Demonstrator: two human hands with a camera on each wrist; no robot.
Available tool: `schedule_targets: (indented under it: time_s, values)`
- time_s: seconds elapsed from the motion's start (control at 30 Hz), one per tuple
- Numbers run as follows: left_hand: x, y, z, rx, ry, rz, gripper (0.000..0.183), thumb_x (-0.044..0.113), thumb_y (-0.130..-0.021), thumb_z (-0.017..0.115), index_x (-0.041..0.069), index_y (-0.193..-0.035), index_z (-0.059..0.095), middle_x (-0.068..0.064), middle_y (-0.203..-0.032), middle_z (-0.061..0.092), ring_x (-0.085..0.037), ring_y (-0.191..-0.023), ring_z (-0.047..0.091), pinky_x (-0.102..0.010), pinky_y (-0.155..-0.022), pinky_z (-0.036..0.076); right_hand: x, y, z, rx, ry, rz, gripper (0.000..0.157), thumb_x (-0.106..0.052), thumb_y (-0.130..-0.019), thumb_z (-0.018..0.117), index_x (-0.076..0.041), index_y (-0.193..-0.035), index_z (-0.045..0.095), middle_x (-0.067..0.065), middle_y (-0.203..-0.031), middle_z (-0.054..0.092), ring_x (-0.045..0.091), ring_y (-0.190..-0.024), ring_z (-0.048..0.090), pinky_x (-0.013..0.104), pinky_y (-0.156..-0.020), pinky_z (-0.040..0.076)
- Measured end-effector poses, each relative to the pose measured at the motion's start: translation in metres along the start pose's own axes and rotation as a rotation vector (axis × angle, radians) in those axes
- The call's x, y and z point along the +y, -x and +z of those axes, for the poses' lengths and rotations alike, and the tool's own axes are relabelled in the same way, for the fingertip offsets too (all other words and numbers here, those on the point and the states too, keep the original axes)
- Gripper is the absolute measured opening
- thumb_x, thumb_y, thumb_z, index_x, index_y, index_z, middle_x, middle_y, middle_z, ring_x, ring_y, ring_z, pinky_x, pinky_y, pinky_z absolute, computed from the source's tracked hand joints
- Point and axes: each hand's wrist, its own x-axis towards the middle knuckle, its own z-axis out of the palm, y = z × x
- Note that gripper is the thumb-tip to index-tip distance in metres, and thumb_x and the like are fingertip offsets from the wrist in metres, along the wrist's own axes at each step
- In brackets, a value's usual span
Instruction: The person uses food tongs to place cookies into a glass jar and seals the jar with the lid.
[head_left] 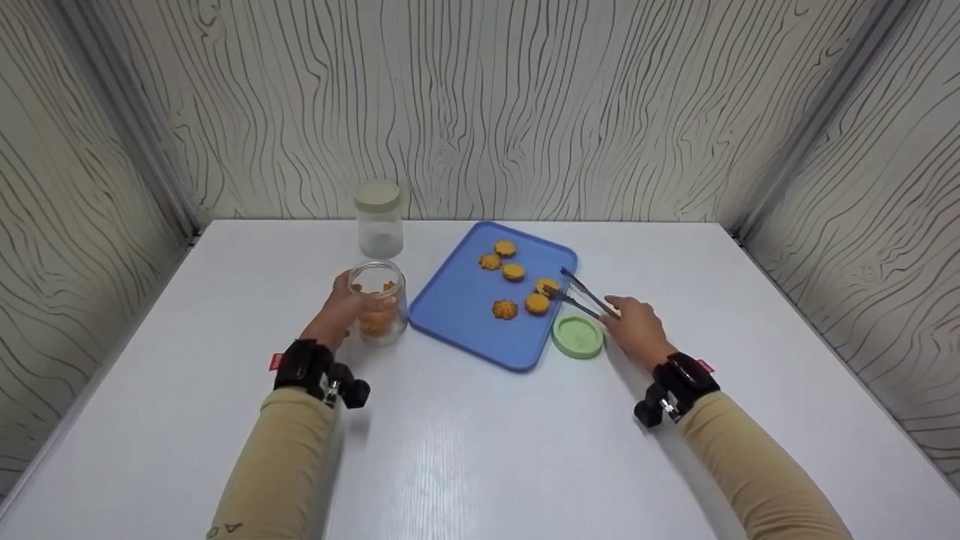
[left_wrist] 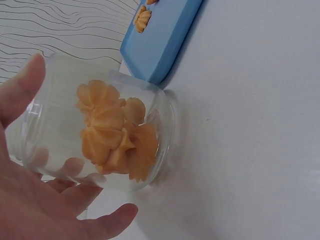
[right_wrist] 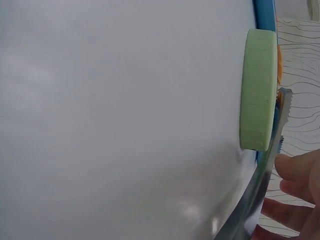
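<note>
On the white desk point(head_left: 465, 450), a round, thick-rimmed green lid point(head_left: 577, 337) lies just beside the flat blue tray point(head_left: 461, 300). The left grip point(head_left: 337, 309) curls round a clear jar point(head_left: 391, 306), roughly upright, mouth up; the left wrist view shows ridged cookies point(left_wrist: 102, 120) heaped inside. The right grip point(head_left: 636, 330) grasps metal tongs point(head_left: 590, 293), arms parted, long axis slanting away and leftward over the tray; the right wrist view alone reveals toothed edges. One tip perhaps touches a yellow cookie point(head_left: 545, 285). Beyond stands a lidded jar point(head_left: 379, 229).
</note>
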Motion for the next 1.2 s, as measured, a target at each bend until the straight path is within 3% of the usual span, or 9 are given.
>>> schedule_targets:
  time_s: [0.23,0.4,0.57,0.83,1.03,1.2]
  values:
    - [0.001,0.000,-0.001,0.002,-0.001,-0.008,0.105,0.021,-0.082,0.075,0.015,-0.156,0.001,-0.015,-0.160,0.014,-0.036,-0.143,0.015,-0.058,-0.107,0.021,-0.009,0.006,0.002,0.042,-0.008,-0.124,0.042,-0.013,-0.093,0.062,0.008,-0.129,0.056,0.033,-0.116,0.058,0.049,-0.107,0.052,0.057,-0.092,0.042]
    - [0.001,0.000,-0.001,-0.009,0.011,-0.011,0.105,0.023,-0.083,0.075,0.016,-0.156,-0.001,-0.016,-0.160,0.011,-0.036,-0.145,0.011,-0.059,-0.109,0.019,-0.015,0.010,0.005,0.027,0.010,-0.194,0.042,-0.015,-0.092,0.064,0.009,-0.126,0.058,0.031,-0.110,0.060,0.046,-0.101,0.054,0.055,-0.088,0.044]
    - [0.000,0.000,-0.001,-0.012,0.016,-0.019,0.106,0.024,-0.083,0.075,0.017,-0.156,-0.001,-0.015,-0.160,0.010,-0.036,-0.145,0.011,-0.059,-0.109,0.019,-0.022,0.013,0.008,-0.030,0.007,-0.199,0.043,-0.017,-0.092,0.064,0.006,-0.128,0.059,0.028,-0.107,0.060,0.044,-0.102,0.054,0.055,-0.088,0.043]
    - [0.000,0.000,-0.001,-0.004,0.021,-0.023,0.105,0.021,-0.082,0.075,0.017,-0.156,0.000,-0.015,-0.161,0.011,-0.035,-0.145,0.013,-0.060,-0.109,0.018,-0.030,0.016,0.013,-0.115,0.091,-0.186,0.048,-0.026,-0.093,0.065,0.000,-0.132,0.057,0.026,-0.115,0.057,0.044,-0.108,0.052,0.056,-0.089,0.044]
    - [0.000,0.000,-0.001,-0.010,0.018,-0.016,0.104,0.021,-0.083,0.075,0.016,-0.156,0.001,-0.015,-0.161,0.009,-0.035,-0.145,0.012,-0.061,-0.108,0.018,-0.035,0.019,0.015,-0.122,0.149,-0.249,0.050,-0.025,-0.090,0.068,0.002,-0.131,0.057,0.028,-0.117,0.057,0.046,-0.111,0.052,0.056,-0.096,0.041]
    - [-0.001,-0.001,0.000,-0.008,0.015,-0.015,0.104,0.021,-0.083,0.075,0.016,-0.156,0.001,-0.014,-0.160,0.012,-0.035,-0.144,0.013,-0.060,-0.108,0.019,-0.038,0.021,0.018,-0.119,0.208,-0.238,0.055,-0.027,-0.088,0.070,0.002,-0.133,0.055,0.030,-0.124,0.054,0.049,-0.115,0.049,0.057,-0.099,0.038]
